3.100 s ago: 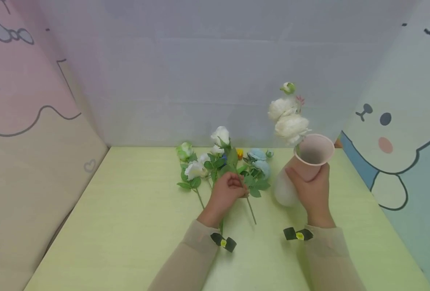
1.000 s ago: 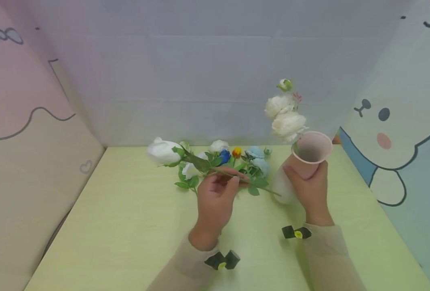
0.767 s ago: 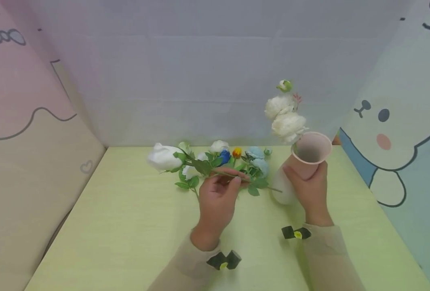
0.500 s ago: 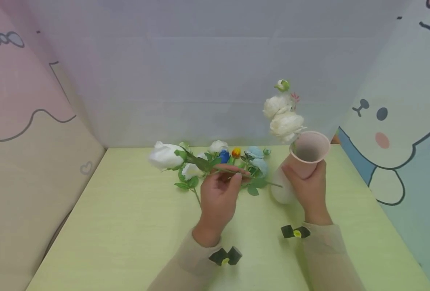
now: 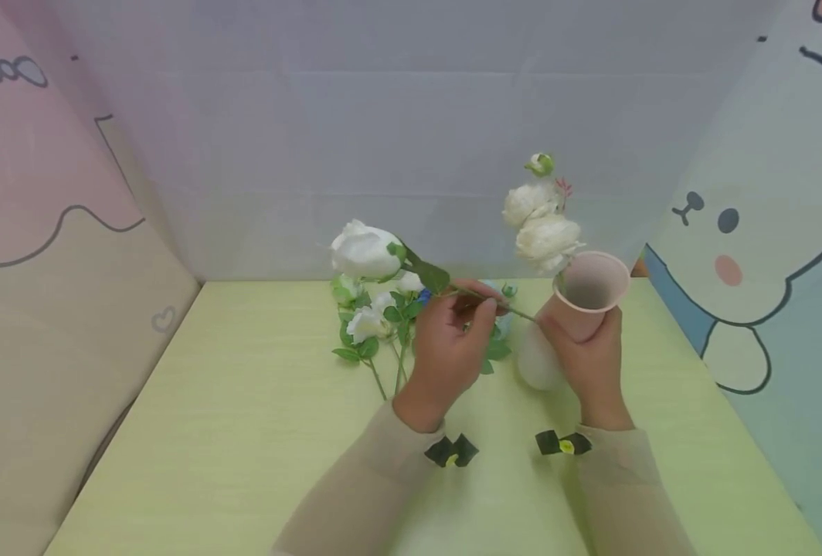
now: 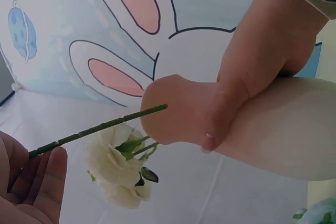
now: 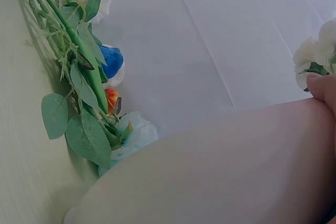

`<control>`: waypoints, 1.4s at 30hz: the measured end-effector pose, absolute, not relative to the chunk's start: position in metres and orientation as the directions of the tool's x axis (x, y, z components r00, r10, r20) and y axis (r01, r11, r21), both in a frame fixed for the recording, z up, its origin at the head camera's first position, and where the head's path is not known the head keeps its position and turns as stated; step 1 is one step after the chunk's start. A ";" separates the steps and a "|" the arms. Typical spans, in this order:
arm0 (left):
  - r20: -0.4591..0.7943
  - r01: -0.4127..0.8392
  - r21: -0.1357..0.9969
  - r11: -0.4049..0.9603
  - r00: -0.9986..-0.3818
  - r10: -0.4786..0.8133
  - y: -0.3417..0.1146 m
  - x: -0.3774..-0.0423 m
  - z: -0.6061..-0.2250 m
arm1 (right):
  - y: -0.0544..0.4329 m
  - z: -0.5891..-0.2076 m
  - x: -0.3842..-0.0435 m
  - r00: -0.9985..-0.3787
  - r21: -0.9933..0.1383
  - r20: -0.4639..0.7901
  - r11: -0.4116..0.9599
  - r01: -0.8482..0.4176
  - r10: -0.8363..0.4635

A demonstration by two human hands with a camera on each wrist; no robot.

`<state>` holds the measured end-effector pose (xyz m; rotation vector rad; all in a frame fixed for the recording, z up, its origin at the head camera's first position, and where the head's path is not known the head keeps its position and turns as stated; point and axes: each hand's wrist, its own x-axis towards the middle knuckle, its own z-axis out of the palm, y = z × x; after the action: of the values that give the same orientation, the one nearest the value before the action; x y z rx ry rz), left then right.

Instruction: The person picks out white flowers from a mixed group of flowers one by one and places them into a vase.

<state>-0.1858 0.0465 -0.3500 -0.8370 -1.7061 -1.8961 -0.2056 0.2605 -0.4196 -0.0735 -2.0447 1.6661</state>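
My left hand [image 5: 453, 344] pinches the stem of a white rose [image 5: 365, 251] between thumb and fingers. The bloom leans to the left, and the bare stem end [image 6: 152, 109] points right, overlapping the vase's neck in the left wrist view. With my right hand [image 5: 594, 367] I grip a vase [image 5: 541, 359] by its neck, pink above and white below. It tilts, its mouth [image 5: 592, 282] facing up toward the head camera. A spray of white flowers [image 5: 546, 235] stands in the vase, drooping over its left rim. My left hand is just left of the vase neck.
Behind my left hand several artificial flowers lie on the pale yellow table [image 5: 244, 432]: white roses [image 5: 369, 323], a blue rose [image 7: 111, 61], an orange flower [image 7: 112, 99] and light blue flowers [image 7: 134, 135]. Fabric walls with cartoon prints close in the back and sides.
My left hand has lifted the white rose from the pile and turned it sideways, bloom left. Just now it has moved up and right, toward the vase. My right hand stays on the vase.
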 end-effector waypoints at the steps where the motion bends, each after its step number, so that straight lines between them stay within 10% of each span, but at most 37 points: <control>1: 0.711 0.703 0.702 -0.112 -0.700 0.067 0.047 -0.187 -0.347 | 0.258 -0.416 -0.203 -0.875 -0.932 0.341 0.247 -0.266 0.343; 42: 0.769 0.775 0.631 0.008 -0.628 0.120 0.070 -0.204 -0.305 | 0.250 -0.400 -0.195 -0.857 -0.915 0.400 0.199 -0.351 0.325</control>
<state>-0.2036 0.0704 -0.3050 -0.9176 -1.7782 -1.6655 -0.1949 0.2500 -0.3999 0.0240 -1.9611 1.7075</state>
